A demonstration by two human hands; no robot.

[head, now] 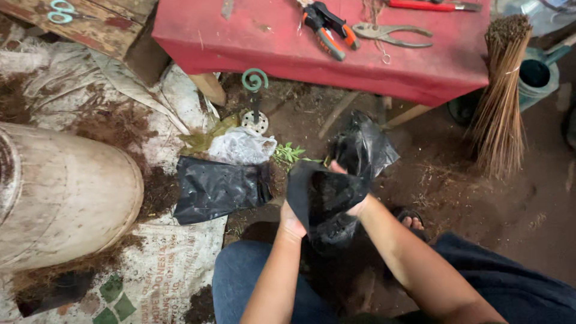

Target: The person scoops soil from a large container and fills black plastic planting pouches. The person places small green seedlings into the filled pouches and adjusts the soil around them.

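between both hands, a crumpled black plastic bag.

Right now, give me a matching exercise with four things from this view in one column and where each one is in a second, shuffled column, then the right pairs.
Things:
1. black plastic bag
2. pliers with orange and black handles
3. bundle of brown sticks
4. flat black bag

Places:
A. on the ground beside the big pale drum
B. held in both hands, left hand and right hand
C. on the red table
D. leaning at the table's right end

Pairs: 1-B, 2-C, 3-D, 4-A
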